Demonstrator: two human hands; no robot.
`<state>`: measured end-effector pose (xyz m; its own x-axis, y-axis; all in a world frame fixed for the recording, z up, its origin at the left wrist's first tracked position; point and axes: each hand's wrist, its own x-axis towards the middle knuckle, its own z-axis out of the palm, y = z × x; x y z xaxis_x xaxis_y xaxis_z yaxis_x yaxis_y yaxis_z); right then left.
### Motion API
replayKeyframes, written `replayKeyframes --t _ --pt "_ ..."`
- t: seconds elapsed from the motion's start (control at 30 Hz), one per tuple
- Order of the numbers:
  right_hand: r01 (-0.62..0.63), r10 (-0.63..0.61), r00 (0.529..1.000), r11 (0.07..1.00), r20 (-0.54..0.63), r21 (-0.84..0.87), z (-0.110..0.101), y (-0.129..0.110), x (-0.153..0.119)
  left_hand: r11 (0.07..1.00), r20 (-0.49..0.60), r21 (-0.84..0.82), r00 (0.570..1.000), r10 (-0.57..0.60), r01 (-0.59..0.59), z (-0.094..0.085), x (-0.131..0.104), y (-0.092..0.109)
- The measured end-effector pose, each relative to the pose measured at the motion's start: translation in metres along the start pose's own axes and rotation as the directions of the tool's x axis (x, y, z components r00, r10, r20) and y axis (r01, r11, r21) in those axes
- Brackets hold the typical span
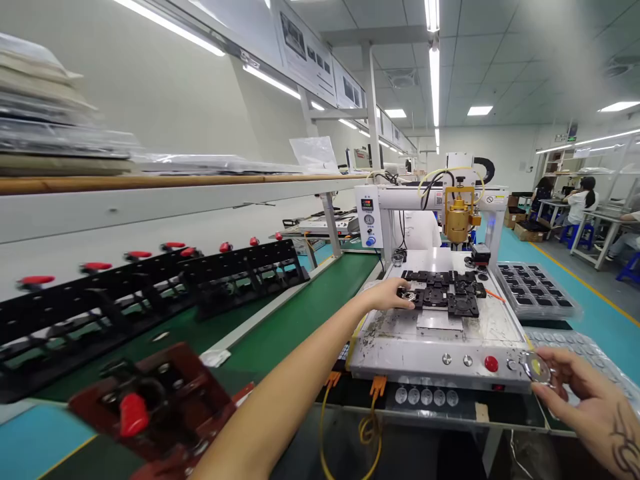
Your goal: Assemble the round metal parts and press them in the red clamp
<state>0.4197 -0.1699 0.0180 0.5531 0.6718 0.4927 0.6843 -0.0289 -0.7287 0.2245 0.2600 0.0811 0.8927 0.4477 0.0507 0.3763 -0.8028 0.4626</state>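
My left hand (393, 295) reaches onto the white machine bed (390, 333), its fingers closed around the left end of a row of black fixture blocks (435, 297), where a small round metallic part (410, 297) shows. At the lower right, my right hand (570, 380) pinches a round, silver-rimmed disc (537, 368) with a yellowish centre between thumb and fingers, close to the front right corner of the machine. A gold-coloured dispensing head (457, 220) hangs above and behind the black blocks.
A tray of black parts (537, 290) lies right of the machine, beside a clear tray of round pieces (590, 347). Black racks with red clamps (135, 293) stand left on a green belt (300, 313). A red-handled fixture (150, 407) is at lower left. People sit far right.
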Motion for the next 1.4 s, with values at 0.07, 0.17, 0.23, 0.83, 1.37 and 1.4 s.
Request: replayKeyframes --t 0.07,0.17,0.23,0.83,1.37,1.4 --pt "-0.03 0.029 0.999 0.999 -0.042 -0.016 -0.007 0.011 -0.001 0.999 0.007 -0.03 1.0 -0.018 0.018 0.001 -0.002 -0.009" --pt "-0.04 0.039 0.997 0.999 -0.074 -0.015 -0.003 0.009 0.0 0.997 0.013 -0.066 0.999 -0.034 0.035 0.002 0.0 -0.016" --pt "-0.035 0.035 0.997 0.999 -0.068 0.001 0.004 0.001 0.003 0.996 0.015 -0.077 0.999 -0.037 0.038 0.002 0.002 -0.018" --pt "0.259 -0.252 0.943 0.966 0.22 -0.005 0.146 -0.04 0.141 0.978 -0.381 -0.15 0.921 0.08 -0.147 -0.024 -0.031 0.034" --pt "0.361 -0.167 0.78 0.907 0.603 -0.216 0.229 -0.046 0.231 0.956 -0.55 -0.238 0.835 0.013 -0.172 -0.009 -0.19 0.066" --pt "0.366 -0.169 0.785 0.903 0.595 -0.226 0.23 -0.047 0.23 0.956 -0.551 -0.244 0.834 0.0 -0.161 -0.006 -0.195 0.064"
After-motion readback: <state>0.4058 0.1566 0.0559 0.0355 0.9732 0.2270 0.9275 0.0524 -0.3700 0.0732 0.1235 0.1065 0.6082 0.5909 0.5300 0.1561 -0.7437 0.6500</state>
